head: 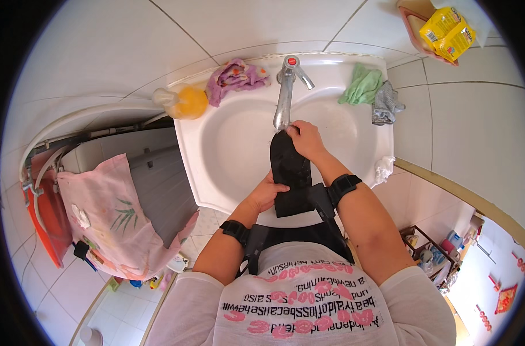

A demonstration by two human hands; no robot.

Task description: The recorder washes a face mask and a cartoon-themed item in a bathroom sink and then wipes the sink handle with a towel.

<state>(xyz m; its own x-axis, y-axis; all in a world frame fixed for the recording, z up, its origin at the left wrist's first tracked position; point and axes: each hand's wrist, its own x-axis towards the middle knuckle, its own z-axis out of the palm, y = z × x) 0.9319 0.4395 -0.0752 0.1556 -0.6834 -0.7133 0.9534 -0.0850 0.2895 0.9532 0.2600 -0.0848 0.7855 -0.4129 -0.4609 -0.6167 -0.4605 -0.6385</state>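
A flat black piece with a rounded far end [288, 164] is stretched lengthwise over the front of the white washbasin [227, 138]. It may be an insole or folded cloth; I cannot tell which. My right hand [306, 139] pinches its rounded end, right under the spout of the chrome faucet [283, 104]. Lower down, my left hand [267, 191] grips the left edge, thumb on top. The piece's near end reaches the basin's front rim. Whether water is running is hard to make out.
On the basin's back ledge are a purple cloth [234, 80], a bottle of yellow liquid [189, 102], a green cloth [362, 84] and a grey cloth [387, 104]. White crumpled material [383, 168] lies on the right rim. A washing machine [163, 190], partly covered by pink fabric [106, 212], stands left.
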